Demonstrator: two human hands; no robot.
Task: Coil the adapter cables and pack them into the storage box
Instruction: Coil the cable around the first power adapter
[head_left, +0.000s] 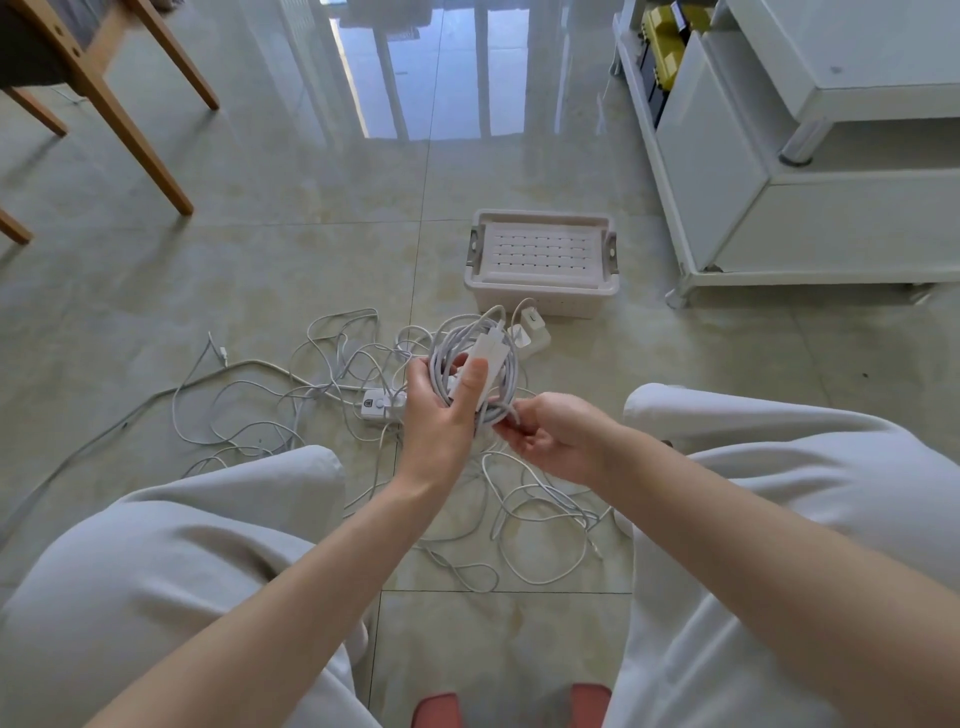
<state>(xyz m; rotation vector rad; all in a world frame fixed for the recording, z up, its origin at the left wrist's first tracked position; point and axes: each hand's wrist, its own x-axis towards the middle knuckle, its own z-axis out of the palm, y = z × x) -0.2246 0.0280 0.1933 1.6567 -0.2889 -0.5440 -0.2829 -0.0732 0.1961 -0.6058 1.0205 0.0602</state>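
Left hand (441, 415), nearer the person than the storage box (540, 306), grips a coiled white cable (511, 364). The fingers curl through the loops, and the thumb presses a white adapter (488, 353) flat against the front of the coil. Right hand (550, 436), just right of the left and also on the near side of the box, pinches a strand of the cable at the lower right edge of the coil between thumb and fingertips. Both hands are held above the tiled floor (260, 260), between the person's knees.

The pale storage box stands on the floor beyond the coil, with a grey latch on each short side. Whether its top is covered cannot be told. A second adapter brick (535, 325) lies on the floor just in front of the box's near wall. Loose white cables (340, 314) sprawl in a tangle to the near left of the box and run under the hands. A white power strip (382, 405) lies among them, left of the left hand. Wooden chair legs (150, 150) stand far to the left of the box, and a white cabinet (779, 208) stands close on its right.
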